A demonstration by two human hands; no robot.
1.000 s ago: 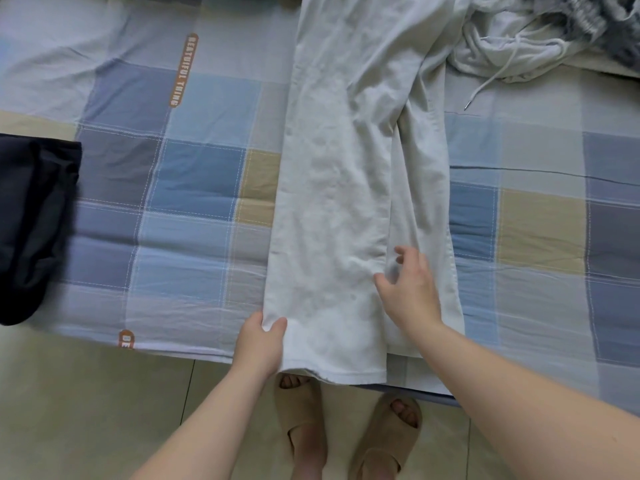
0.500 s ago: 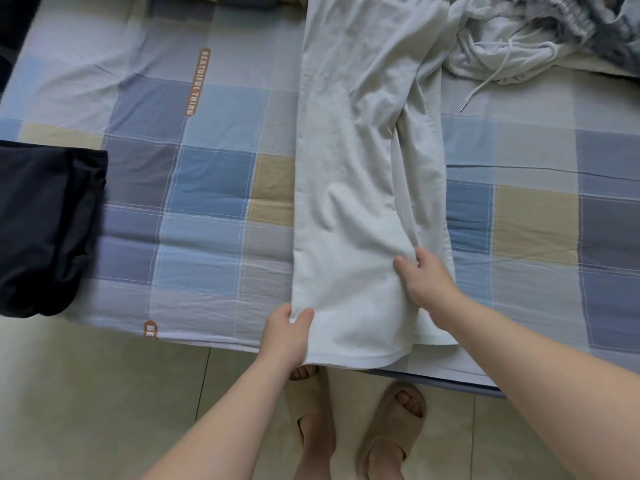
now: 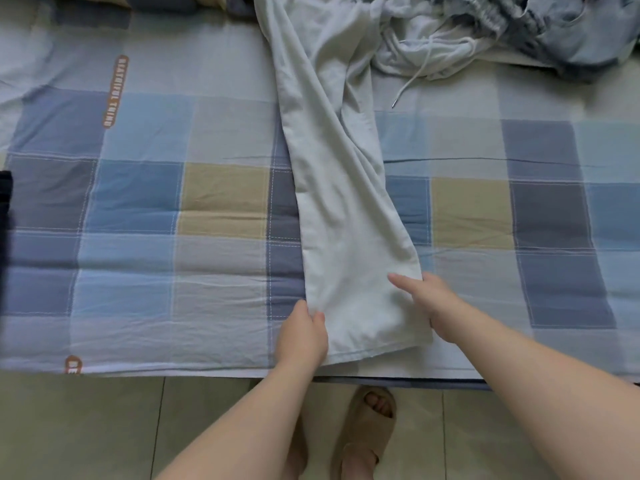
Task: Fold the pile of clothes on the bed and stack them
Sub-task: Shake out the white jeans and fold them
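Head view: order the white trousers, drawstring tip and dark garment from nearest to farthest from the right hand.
1. white trousers, gripped by the right hand at their right edge.
2. drawstring tip, farther up the bed.
3. dark garment, at the far left edge.

- Left forearm [image 3: 249, 420] and right forearm [image 3: 536, 393], lower half of the frame: both bare from the frame's edge to the wrist.
- Left grip [image 3: 303, 336] and right grip [image 3: 429, 304]: bare, with short nails where they show.
- Slide sandal [image 3: 367, 441], lower centre: sand-coloured, soft and thick-looking, with one broad band over the foot and an open front where the toes show.
- Second foot [image 3: 298, 459], just left of the sandal: mostly hidden behind the left forearm, so what it wears cannot be told.
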